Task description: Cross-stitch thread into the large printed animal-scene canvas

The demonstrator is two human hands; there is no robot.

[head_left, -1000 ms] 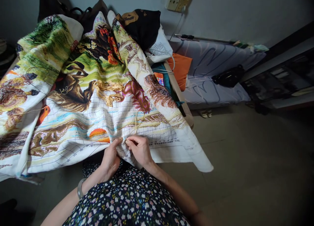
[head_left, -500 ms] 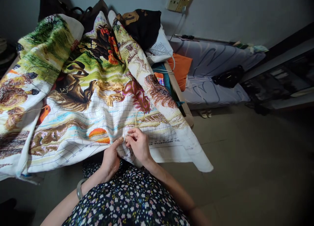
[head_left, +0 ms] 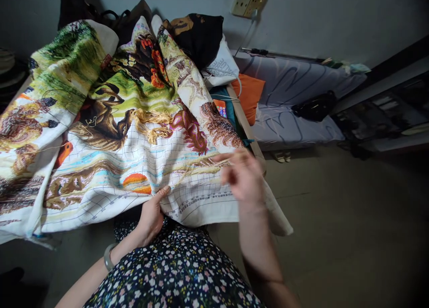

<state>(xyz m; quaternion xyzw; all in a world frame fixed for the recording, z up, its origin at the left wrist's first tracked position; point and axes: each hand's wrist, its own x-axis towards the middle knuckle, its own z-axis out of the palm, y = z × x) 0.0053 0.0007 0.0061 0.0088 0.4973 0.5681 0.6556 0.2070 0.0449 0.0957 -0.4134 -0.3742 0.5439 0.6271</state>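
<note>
A large cross-stitch cloth [head_left: 201, 205], partly covered with coloured stitches and printed with a grid, spreads before me. Its front edge is gripped by my left hand [head_left: 151, 216], thumb on top and the other fingers hidden beneath. To the right, my right hand [head_left: 243, 174] is raised over the cloth, blurred by motion, its fingers drawn together. A thin pale yellow thread [head_left: 183, 177] runs from near my left thumb toward it; any needle is too small to make out. A bundle of yellow floss [head_left: 152, 125] lies on the cloth.
Rolled parts of the cloth lie left and right. A phone [head_left: 220, 108] and an orange cushion [head_left: 250, 98] are by the table's right edge [head_left: 246, 125]. Behind are a black cloth [head_left: 201, 38] and a white bag [head_left: 223, 67]. A covered sofa [head_left: 284, 125] stands farther right.
My right hand has moved away from my left thumb, to the right and slightly up, drawing the thread out. My left hand keeps its hold on the cloth's edge.
</note>
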